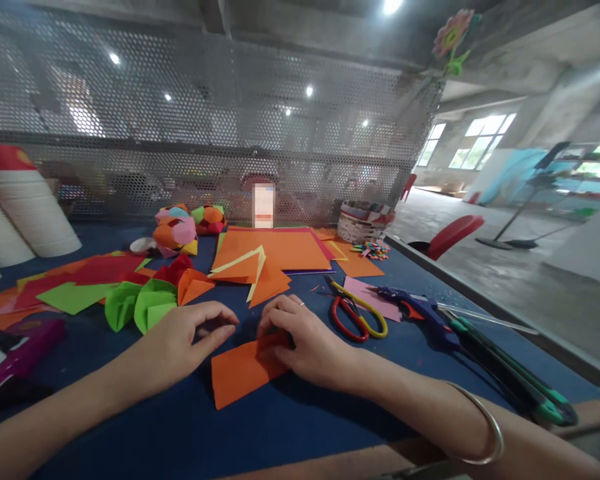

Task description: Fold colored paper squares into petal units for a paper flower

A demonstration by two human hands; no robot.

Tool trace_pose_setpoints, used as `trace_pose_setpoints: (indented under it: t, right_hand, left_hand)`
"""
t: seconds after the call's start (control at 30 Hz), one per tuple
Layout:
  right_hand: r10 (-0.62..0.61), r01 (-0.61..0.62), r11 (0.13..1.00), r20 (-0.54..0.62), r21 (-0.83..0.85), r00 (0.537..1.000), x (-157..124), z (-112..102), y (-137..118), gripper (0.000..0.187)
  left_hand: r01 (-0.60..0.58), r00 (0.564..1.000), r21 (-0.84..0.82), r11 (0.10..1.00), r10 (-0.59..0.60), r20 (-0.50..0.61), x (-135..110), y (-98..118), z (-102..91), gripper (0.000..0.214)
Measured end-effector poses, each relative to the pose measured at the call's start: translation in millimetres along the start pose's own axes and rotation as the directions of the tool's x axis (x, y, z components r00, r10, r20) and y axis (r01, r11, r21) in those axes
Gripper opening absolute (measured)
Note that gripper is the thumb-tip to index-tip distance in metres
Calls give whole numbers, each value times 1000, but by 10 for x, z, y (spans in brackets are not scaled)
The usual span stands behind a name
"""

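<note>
A small orange paper piece [237, 373] lies on the blue table top [290, 427] in front of me. My right hand [300, 337] curls over its upper right corner, fingers bent and pressing a fold there. My left hand [185, 340] rests just left of the paper, fingers together and pointing right, thumb and forefinger close to the paper's upper edge; whether it pinches the paper is unclear. A silver bangle [483, 427] sits on my right wrist.
Scissors [355, 313] with red and yellow handles and a blue glue gun [420, 307] lie to the right. Folded green and orange pieces [150, 300], orange sheets [275, 250], paper balls [177, 230], a woven basket [365, 220], white cones [25, 200] and a perforated metal screen [205, 133] stand behind.
</note>
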State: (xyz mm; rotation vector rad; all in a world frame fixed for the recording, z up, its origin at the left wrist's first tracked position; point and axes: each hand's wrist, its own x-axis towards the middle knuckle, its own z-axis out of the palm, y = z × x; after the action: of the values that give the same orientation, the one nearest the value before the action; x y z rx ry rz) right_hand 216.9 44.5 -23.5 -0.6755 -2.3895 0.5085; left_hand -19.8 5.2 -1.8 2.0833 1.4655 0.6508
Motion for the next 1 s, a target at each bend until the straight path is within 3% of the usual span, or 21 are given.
trace_pose_setpoints:
  t: [0.2,0.37,0.67,0.87,1.0]
  right_hand:
    - [-135,136,991,-96,2,986,-4,-41,-66,16]
    - [-228,226,974,-165,-30,960,-6,-27,-77,11]
    - [-267,257,964,-221,-72,938,-16,-11,-112,17]
    - [-315,305,949,-247,-81,916,-34,-6,-120,23]
    - [-365,363,930,-270,-60,891,-29,-28,-137,28]
  left_hand:
    - [140,984,-338,931,-93,150,68,51,53,54]
    - [191,956,-517,835,-38,292,20,27,97,59]
    - [289,887,-739,608,120,446,-125,-13,193,72]
    - [382,868,-795,472,111,484,-127,53,200,86]
    - [400,866,-807,435,107,488,-119,67,173,90]
